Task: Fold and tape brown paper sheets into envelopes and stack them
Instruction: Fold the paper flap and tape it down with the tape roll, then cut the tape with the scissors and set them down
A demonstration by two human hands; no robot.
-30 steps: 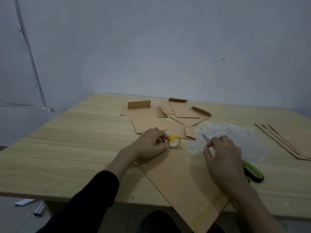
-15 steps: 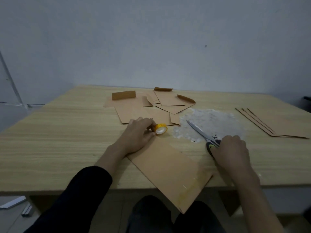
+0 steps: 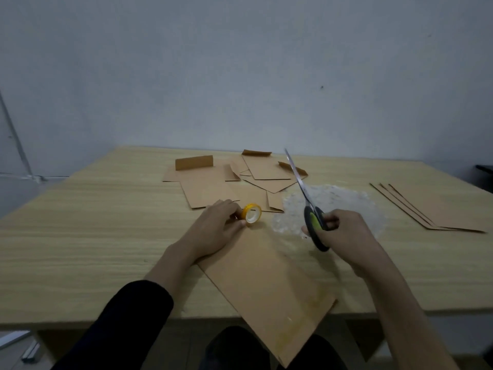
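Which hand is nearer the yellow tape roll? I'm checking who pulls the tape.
Left. The left hand touches the tape roll at its left side; the right hand holds the scissors off to its right.

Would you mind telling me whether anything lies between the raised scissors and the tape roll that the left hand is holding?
Nothing visible does. The scissors are up in the right hand, blades pointing away. The tape roll stands on edge at the left hand, and only bare table and a whitish patch lie between them.
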